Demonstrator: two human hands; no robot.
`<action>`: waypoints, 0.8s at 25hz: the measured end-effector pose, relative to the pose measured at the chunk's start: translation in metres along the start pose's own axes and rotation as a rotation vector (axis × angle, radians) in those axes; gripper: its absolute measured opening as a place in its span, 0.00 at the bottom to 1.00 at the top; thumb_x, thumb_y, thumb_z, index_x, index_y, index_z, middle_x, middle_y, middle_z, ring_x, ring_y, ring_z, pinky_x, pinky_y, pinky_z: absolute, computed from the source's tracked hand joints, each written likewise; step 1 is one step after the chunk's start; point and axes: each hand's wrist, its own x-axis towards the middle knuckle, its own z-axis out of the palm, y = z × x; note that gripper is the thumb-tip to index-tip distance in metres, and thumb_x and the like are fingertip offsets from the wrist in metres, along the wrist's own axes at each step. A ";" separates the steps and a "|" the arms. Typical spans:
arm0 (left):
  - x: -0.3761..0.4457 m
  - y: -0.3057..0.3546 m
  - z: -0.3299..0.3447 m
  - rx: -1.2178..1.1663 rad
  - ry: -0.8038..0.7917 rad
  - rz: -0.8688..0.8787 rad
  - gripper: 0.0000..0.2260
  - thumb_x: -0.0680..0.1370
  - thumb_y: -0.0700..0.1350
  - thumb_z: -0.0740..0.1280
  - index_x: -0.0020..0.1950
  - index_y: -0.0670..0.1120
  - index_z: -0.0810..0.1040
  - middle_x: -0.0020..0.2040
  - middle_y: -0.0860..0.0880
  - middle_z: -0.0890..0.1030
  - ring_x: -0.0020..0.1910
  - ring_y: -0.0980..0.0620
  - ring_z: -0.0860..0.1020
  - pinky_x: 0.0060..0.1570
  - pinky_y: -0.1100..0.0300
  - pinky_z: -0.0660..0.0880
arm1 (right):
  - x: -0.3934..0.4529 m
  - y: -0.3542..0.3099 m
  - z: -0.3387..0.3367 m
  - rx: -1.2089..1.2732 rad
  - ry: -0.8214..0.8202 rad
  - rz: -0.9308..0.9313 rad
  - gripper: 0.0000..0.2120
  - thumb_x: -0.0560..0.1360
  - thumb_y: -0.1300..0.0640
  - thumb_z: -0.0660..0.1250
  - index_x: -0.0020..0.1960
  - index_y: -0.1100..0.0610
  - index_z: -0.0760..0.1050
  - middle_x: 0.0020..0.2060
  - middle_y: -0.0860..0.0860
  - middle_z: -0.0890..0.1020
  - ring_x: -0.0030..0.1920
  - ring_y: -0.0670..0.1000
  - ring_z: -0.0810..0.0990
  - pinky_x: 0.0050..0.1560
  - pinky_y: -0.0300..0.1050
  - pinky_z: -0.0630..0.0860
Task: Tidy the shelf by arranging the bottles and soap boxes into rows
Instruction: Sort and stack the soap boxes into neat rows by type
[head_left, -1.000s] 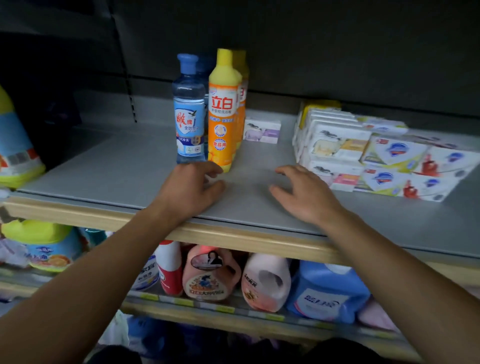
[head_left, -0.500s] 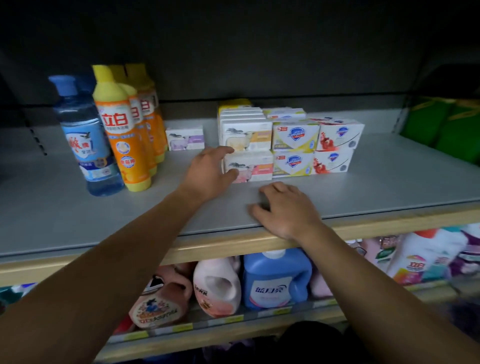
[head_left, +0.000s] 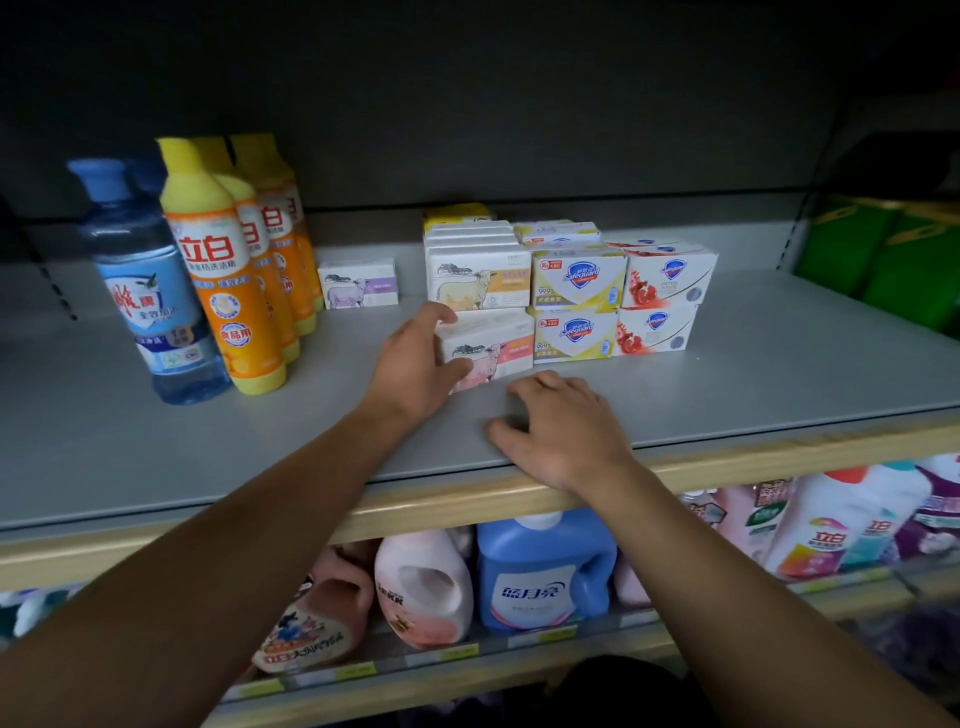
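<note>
one hand (head_left: 415, 364) gripping pink soap box (head_left: 493, 348)

Both arms reach forward, left hand (head_left: 415, 364) curled in a grip, right hand (head_left: 563, 428) resting palm-down, fingers bent.

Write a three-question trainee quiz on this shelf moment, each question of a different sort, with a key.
1. True or false: the left hand grips the pink sheep soap box at the bottom of the stack.
2. Multiple choice: the right hand is A) lifting a bottle, B) resting on the shelf near its front edge, C) holding a Safeguard box.
3. Fill in: the lone purple sheep soap box stands between the soap stack and the ____ bottles.

Key: 1 true; 2 B; 3 orange.
</note>
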 end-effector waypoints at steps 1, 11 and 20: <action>-0.004 0.001 -0.004 -0.056 0.016 -0.037 0.19 0.73 0.42 0.73 0.61 0.50 0.72 0.53 0.47 0.81 0.48 0.48 0.80 0.49 0.55 0.78 | 0.000 0.000 -0.003 0.052 0.024 0.005 0.27 0.73 0.37 0.60 0.67 0.49 0.70 0.63 0.49 0.74 0.65 0.55 0.70 0.64 0.51 0.67; -0.056 -0.025 -0.085 -0.922 -0.030 -0.339 0.08 0.79 0.37 0.64 0.56 0.42 0.79 0.48 0.43 0.85 0.45 0.48 0.85 0.39 0.54 0.82 | 0.019 -0.048 -0.006 0.675 -0.002 -0.304 0.43 0.66 0.59 0.77 0.75 0.48 0.60 0.68 0.47 0.68 0.65 0.45 0.71 0.64 0.33 0.67; -0.061 -0.036 -0.091 -0.972 -0.032 -0.394 0.11 0.79 0.45 0.66 0.41 0.47 0.86 0.39 0.46 0.84 0.36 0.49 0.83 0.35 0.56 0.81 | 0.038 -0.056 0.021 1.154 0.041 -0.109 0.25 0.60 0.43 0.76 0.55 0.45 0.77 0.51 0.49 0.84 0.47 0.49 0.85 0.47 0.40 0.79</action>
